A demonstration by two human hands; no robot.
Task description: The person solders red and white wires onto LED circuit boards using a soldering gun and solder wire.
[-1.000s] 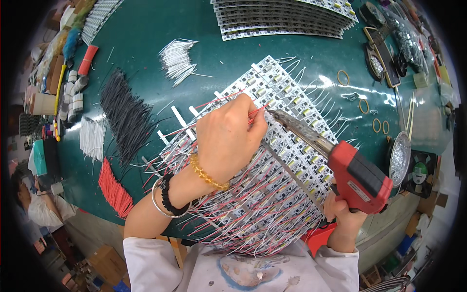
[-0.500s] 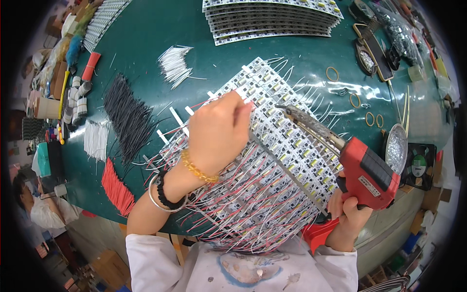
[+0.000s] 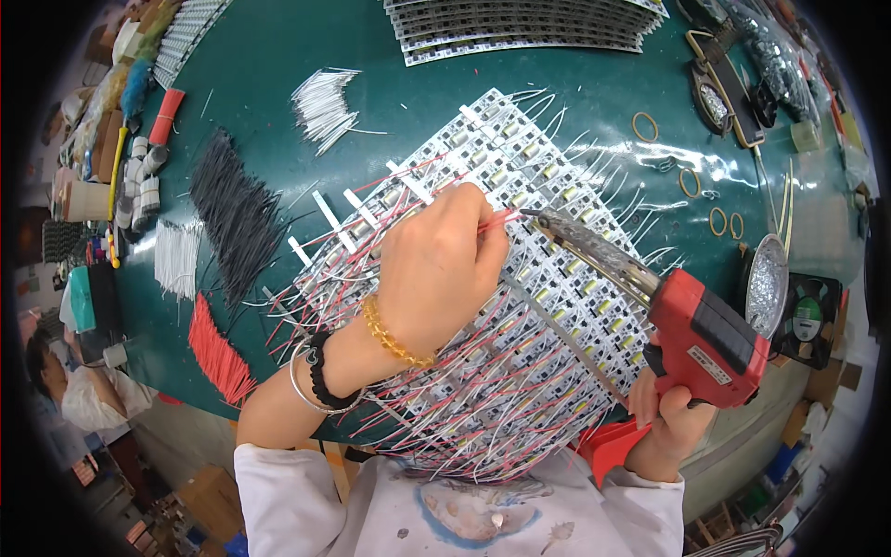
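My left hand (image 3: 441,255) is closed in a pinch on a thin red wire (image 3: 502,219), whose end reaches toward the soldering gun's tip. Under that hand lies a large panel of white circuit boards (image 3: 497,174) with small yellowish parts, set slantwise on the table. Red and white wires (image 3: 464,408) cover its lower half. My right hand (image 3: 676,422) grips the handle of a red and black soldering gun (image 3: 710,339). The gun's dark tip sits at the wire end, just above or touching the board; which of these, I cannot tell.
Black wires (image 3: 234,218), red wires (image 3: 218,348) and white wires (image 3: 323,107) lie in bundles on the green table (image 3: 251,56). Stacked board panels (image 3: 524,32) stand at the back. Right of the panel are rubber bands (image 3: 645,127) and a silvery metal dish (image 3: 767,286). Another person (image 3: 88,395) is far left.
My left hand has shifted slightly right and down, and the red wire now shows in its fingers, by the gun's tip. The whole view has shifted a little.
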